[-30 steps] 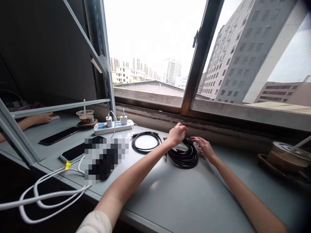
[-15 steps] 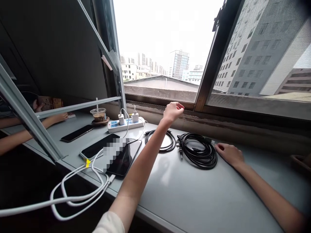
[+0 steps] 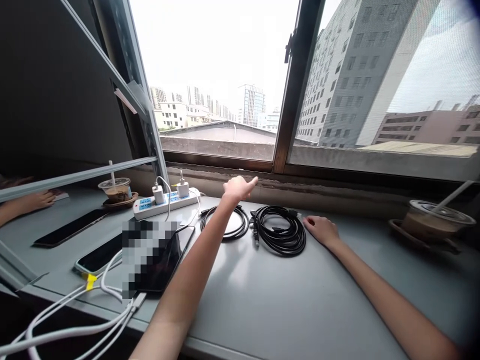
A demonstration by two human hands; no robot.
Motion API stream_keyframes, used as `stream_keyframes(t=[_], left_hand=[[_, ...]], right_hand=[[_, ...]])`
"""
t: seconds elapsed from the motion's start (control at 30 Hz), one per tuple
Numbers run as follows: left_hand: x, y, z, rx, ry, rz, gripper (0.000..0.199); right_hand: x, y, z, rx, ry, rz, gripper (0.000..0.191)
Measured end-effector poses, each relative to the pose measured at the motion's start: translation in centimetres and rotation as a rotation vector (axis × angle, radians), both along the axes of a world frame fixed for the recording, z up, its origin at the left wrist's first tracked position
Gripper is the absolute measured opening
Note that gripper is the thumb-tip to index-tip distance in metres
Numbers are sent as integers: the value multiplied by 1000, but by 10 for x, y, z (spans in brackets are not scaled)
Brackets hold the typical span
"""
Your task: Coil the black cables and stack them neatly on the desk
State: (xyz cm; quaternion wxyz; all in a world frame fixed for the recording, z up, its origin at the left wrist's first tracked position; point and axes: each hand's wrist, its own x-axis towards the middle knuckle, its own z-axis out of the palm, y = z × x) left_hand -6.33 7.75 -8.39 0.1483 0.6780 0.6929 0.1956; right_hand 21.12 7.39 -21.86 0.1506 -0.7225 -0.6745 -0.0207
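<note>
Basically, a window (image 3: 213, 60) backs the scene, with a grey bench (image 3: 300, 300) running below it and a metal frame (image 3: 75, 178) at left. Two hands, well apart. Left hand (image 3: 236, 189) is raised beyond the smaller black coil (image 3: 245, 225), one digit out to the right, forearm hiding part of that coil; nothing visible in it, can't tell how far the fingers close. Right hand (image 3: 323, 231) rests on the bench just right of the larger black coil (image 3: 285, 248), fingertips near its far connector; can't tell if they grip anything. Both black coils lie flat, mid-bench towards the far side, smaller one left, already wound into loops. Larger one has a connector end (image 3: 256, 237) sticking out at its left. White cable (image 3: 67, 332) is in loose loops over the near left edge, yellow tag (image 3: 90, 281) on it. Dark tablet (image 3: 165, 265) at near left, partly pixelated; two phones left of it. Power strip (image 3: 187, 201) far left, two chargers plugged in. Drink cups at left and far right. Another person's hand (image 3: 39, 200) at left edge.
</note>
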Motion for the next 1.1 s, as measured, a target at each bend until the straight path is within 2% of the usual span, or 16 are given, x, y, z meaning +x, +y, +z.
stream_keyframes(t=[0.1, 0.17, 0.23, 0.37, 0.43, 0.57, 0.83, 1.1], left_hand=[[-1, 6, -25, -269, 97, 6, 48], [-3, 11, -39, -410, 135, -2, 48], [-4, 16, -47, -479, 148, -17, 55], [-4, 25, -50, -428, 182, -24, 59], [-4, 28, -49, -407, 206, -18, 49], [-5, 29, -55, -466, 203, -20, 33], [-9, 25, -69, -358, 167, 5, 43], [-8, 27, -75, -274, 289, -1, 33]], right_hand=[[-1, -1, 1, 0, 2, 5, 36], [-1, -1, 2, 3, 9, 10, 36], [-2, -2, 3, 5, 20, 20, 35], [-2, -1, 3, 6, 45, 30, 35], [-1, -1, 3, 10, 52, 30, 35], [-2, -1, 4, 23, 46, 35, 35], [-4, -2, 6, 44, 39, 36, 35], [-4, -1, 5, 65, 67, 42, 35]])
